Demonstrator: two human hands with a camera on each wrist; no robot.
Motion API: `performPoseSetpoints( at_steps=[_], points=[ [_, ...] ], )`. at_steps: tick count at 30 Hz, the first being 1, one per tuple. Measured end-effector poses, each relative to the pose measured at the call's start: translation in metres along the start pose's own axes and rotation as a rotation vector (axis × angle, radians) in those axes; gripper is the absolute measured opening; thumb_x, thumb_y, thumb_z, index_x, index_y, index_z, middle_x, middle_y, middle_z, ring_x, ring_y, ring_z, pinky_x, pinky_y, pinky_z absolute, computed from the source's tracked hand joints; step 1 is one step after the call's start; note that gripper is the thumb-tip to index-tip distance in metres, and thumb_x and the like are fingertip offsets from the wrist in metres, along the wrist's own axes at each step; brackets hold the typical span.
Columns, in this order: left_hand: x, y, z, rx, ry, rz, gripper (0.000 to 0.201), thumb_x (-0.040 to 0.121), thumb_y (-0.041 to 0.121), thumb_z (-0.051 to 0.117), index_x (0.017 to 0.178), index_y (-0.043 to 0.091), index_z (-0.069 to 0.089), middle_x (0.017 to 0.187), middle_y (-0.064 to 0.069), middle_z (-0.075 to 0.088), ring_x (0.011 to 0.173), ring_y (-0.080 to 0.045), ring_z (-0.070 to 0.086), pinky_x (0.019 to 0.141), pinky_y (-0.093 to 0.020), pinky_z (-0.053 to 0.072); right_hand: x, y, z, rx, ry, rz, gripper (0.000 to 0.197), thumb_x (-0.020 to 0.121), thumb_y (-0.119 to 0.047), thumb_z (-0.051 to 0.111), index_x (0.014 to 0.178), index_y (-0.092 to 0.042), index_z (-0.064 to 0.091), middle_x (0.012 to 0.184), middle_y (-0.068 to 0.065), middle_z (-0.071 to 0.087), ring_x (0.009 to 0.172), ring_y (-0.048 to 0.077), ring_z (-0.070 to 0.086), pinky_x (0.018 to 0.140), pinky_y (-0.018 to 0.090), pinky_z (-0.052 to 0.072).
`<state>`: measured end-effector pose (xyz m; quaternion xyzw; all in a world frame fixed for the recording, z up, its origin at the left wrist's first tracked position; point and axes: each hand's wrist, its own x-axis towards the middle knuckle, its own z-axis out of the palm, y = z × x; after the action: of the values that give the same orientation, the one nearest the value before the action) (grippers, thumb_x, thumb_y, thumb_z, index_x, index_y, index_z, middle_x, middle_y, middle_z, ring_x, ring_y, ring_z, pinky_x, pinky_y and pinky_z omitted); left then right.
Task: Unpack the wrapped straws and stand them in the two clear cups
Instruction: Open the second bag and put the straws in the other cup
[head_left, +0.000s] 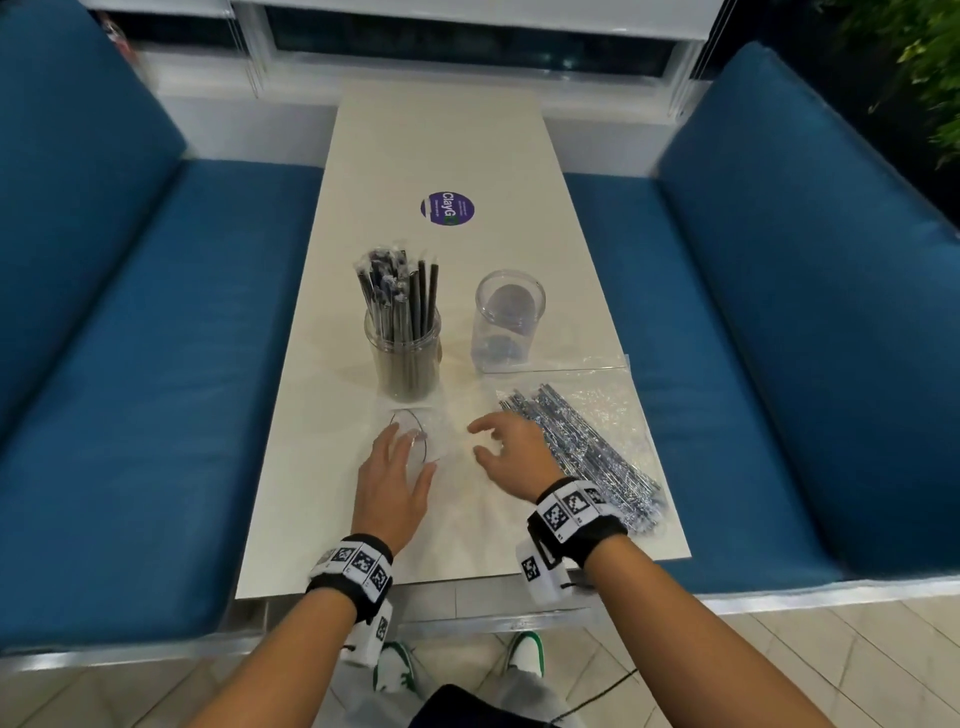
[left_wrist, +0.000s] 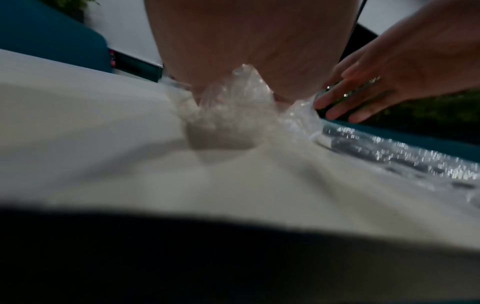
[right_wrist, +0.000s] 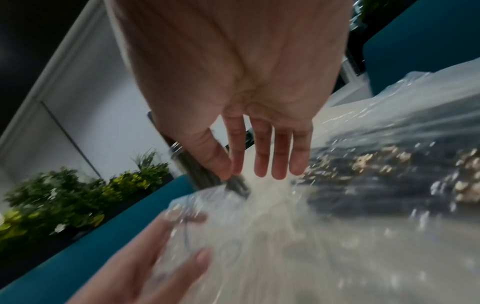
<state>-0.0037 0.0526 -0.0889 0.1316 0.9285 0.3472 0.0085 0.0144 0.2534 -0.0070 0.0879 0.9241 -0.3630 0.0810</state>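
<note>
Two clear cups stand mid-table. The left cup (head_left: 404, 358) is packed with dark straws, some still wrapped at the top. The right cup (head_left: 508, 322) holds no straws. A bundle of wrapped straws (head_left: 582, 447) lies in an opened clear bag at the right edge. My left hand (head_left: 402, 462) lies flat with straight fingers on crumpled clear plastic (head_left: 428, 441) (left_wrist: 228, 107) (right_wrist: 207, 207) that carries a thin dark loop. My right hand (head_left: 506, 447) (right_wrist: 241, 168) hovers open, fingers spread, between that plastic and the bundle, holding nothing.
The narrow cream table (head_left: 447, 135) carries a round purple sticker (head_left: 447, 208) beyond the cups. Blue bench seats (head_left: 156, 364) flank it on both sides. The bag's clear film (head_left: 618, 415) spreads to the table's right edge.
</note>
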Motion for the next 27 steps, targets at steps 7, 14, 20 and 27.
performPoseSetpoints(
  at_steps=[7, 14, 20, 27],
  points=[
    [-0.006, -0.004, 0.011, 0.272, 0.174, -0.003, 0.032, 0.090, 0.019, 0.081, 0.121, 0.021, 0.078, 0.122, -0.014, 0.052, 0.107, -0.037, 0.049, 0.089, -0.056, 0.045, 0.051, 0.048, -0.059, -0.233, 0.215, 0.207, 0.033, 0.093, -0.010, 0.063, 0.126, -0.015, 0.067, 0.136, 0.009, 0.059, 0.130, 0.031, 0.051, 0.111, 0.047, 0.045],
    [0.003, 0.007, 0.001, -0.033, 0.136, -0.156, 0.026, 0.093, 0.003, 0.076, 0.116, 0.003, 0.062, 0.106, -0.017, 0.067, 0.093, -0.041, 0.064, 0.088, -0.052, 0.053, 0.071, 0.080, -0.055, -0.557, 0.035, 0.218, 0.075, 0.099, -0.018, 0.065, 0.161, -0.013, 0.023, 0.158, 0.013, 0.043, 0.138, 0.035, 0.044, 0.109, 0.047, 0.044],
    [0.005, 0.004, -0.004, 0.030, 0.157, -0.123, 0.030, 0.086, 0.025, 0.061, 0.113, 0.014, 0.070, 0.116, -0.005, 0.071, 0.119, -0.031, 0.060, 0.108, -0.043, 0.041, 0.059, 0.076, -0.053, -0.830, 0.099, 0.209, 0.026, 0.099, -0.032, 0.057, 0.119, -0.021, 0.071, 0.119, 0.004, 0.064, 0.119, 0.030, 0.053, 0.104, 0.051, 0.040],
    [0.000, 0.016, -0.029, -0.150, 0.274, -0.015, 0.060, 0.084, 0.037, 0.069, 0.135, 0.009, 0.056, 0.131, -0.007, 0.056, 0.123, -0.024, 0.050, 0.106, -0.037, 0.043, 0.037, 0.036, -0.104, -0.736, 0.095, 0.249, 0.022, 0.090, -0.026, 0.054, 0.102, -0.018, 0.070, 0.107, 0.005, 0.070, 0.102, 0.029, 0.061, 0.111, 0.056, 0.033]
  ],
)
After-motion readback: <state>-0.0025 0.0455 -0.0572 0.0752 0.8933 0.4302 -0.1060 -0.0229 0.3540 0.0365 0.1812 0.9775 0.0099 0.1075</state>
